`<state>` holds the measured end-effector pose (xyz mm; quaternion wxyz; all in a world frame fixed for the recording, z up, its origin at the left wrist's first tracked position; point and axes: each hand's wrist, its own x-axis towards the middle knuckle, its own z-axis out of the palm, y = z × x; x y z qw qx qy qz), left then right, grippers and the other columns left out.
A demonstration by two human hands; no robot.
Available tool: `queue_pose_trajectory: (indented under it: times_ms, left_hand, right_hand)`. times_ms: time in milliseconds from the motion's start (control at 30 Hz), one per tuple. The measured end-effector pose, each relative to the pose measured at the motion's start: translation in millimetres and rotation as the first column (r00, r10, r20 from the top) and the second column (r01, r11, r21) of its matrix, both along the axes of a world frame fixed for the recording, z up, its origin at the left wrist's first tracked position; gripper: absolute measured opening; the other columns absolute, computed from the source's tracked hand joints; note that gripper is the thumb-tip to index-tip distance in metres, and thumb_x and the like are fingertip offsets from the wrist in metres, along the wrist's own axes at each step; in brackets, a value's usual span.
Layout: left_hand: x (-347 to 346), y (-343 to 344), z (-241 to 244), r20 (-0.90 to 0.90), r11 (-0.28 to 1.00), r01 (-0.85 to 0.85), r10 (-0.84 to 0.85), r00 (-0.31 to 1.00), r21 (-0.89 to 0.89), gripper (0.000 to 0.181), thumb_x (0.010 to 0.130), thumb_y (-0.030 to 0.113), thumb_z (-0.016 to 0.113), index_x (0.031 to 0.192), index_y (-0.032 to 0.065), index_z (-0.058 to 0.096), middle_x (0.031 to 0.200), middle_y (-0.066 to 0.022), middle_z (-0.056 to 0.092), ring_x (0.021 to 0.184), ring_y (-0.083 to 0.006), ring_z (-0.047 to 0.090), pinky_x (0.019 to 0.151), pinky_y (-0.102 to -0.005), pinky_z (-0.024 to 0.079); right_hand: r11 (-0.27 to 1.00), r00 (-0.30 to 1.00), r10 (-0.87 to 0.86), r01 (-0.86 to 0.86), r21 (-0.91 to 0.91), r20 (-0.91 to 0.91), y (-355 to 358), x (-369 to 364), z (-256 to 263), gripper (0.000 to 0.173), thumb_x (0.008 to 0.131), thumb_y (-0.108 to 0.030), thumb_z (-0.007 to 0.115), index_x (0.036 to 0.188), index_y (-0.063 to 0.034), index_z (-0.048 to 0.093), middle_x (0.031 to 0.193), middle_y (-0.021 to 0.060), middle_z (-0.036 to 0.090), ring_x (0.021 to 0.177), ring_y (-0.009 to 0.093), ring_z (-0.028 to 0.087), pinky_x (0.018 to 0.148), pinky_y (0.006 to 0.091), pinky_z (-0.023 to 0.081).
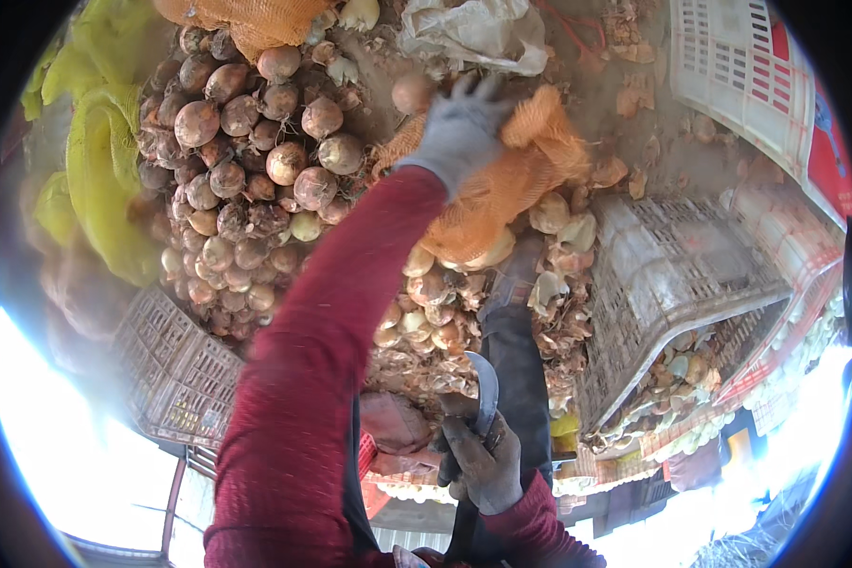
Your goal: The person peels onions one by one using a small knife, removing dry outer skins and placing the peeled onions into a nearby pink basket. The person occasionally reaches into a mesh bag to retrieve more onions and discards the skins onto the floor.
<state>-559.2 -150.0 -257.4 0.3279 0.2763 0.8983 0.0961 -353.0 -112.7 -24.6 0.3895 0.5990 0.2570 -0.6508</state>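
My left hand (465, 131), in a grey glove, reaches far forward with its fingers spread, over the edge of an orange mesh bag (486, 206). A blurred onion (412, 94) is just left of its fingers; whether they touch is unclear. Near my body my right hand (479, 454), in a dirty grey glove, is closed around a small knife with a curved blade (485, 390), whose tip points up. A large heap of onions (255, 156) with brown skins lies left of my left arm. More onions (433, 305) and loose skins lie between my arms.
A dirty plastic crate (681, 277) lies tipped at the right, with onions and peelings at its opening. A white crate (738, 85) is at the upper right, another crate (177, 369) at the left. Yellow mesh bags (103, 177) and a clear plastic bag (476, 32) lie further off.
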Motion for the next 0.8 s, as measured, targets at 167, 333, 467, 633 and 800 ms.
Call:
queue_pose_trajectory:
  times_ms: [167, 333, 467, 633, 800]
  left_hand:
    - [121, -35, -44, 0.212, 0.982, 0.179, -0.187, 0.959, 0.053, 0.037, 0.069, 0.023, 0.060, 0.105, 0.0155, 0.062, 0.118, -0.0006, 0.055, 0.120, -0.0241, 0.040, 0.096, -0.0419, 0.037]
    - [214, -132, -21, 0.188, 0.909, 0.415, -0.400, 0.897, -0.044, 0.031, 0.076, 0.026, 0.056, 0.106, 0.0178, 0.061, 0.109, 0.0000, 0.056, 0.118, -0.0230, 0.040, 0.087, -0.0360, 0.046]
    - [189, -104, 12, 0.203, 0.992, 0.093, -0.108, 0.973, 0.085, 0.042, 0.076, 0.015, 0.053, 0.118, 0.0182, 0.055, 0.112, -0.0013, 0.056, 0.108, -0.0236, 0.049, 0.089, -0.0352, 0.042]
    - [71, 50, 19, 0.130, 0.962, 0.018, -0.055, 0.990, 0.274, 0.045, 0.072, 0.012, 0.055, 0.117, 0.0192, 0.057, 0.119, -0.0013, 0.051, 0.106, -0.0265, 0.050, 0.088, -0.0371, 0.043]
    - [84, 81, -50, 0.247, 0.993, 0.041, -0.068, 0.967, 0.113, 0.037, 0.077, 0.014, 0.052, 0.114, 0.0205, 0.059, 0.123, -0.0043, 0.046, 0.104, -0.0273, 0.050, 0.092, -0.0387, 0.042]
  right_hand:
    - [0.999, 0.999, -0.024, 0.022, 0.042, 0.025, 5, 9, -8, 0.024, 0.090, -0.014, 0.052, 0.112, -0.0032, 0.049, 0.073, 0.0070, 0.055, 0.043, 0.010, 0.049, 0.036, 0.0211, 0.039]
    - [0.993, 0.991, -0.116, 0.115, -0.015, -0.070, 8, 19, -9, 0.025, 0.090, -0.012, 0.051, 0.113, -0.0023, 0.049, 0.074, 0.0092, 0.057, 0.044, 0.010, 0.050, 0.037, 0.0213, 0.041]
    - [0.997, 0.991, -0.079, 0.079, 0.003, -0.104, 1, 25, -3, 0.025, 0.091, -0.011, 0.050, 0.114, -0.0022, 0.048, 0.075, 0.0104, 0.057, 0.045, 0.010, 0.051, 0.037, 0.0212, 0.041]
    - [0.988, 0.988, -0.143, 0.139, -0.062, -0.057, 17, 18, -3, 0.026, 0.091, -0.012, 0.050, 0.115, -0.0014, 0.047, 0.075, 0.0079, 0.057, 0.044, 0.009, 0.050, 0.039, 0.0212, 0.042]
    - [0.983, 0.982, -0.181, 0.181, -0.001, -0.058, 28, 16, -1, 0.025, 0.091, -0.016, 0.052, 0.112, -0.0028, 0.051, 0.072, 0.0052, 0.056, 0.044, 0.008, 0.049, 0.040, 0.0210, 0.040]
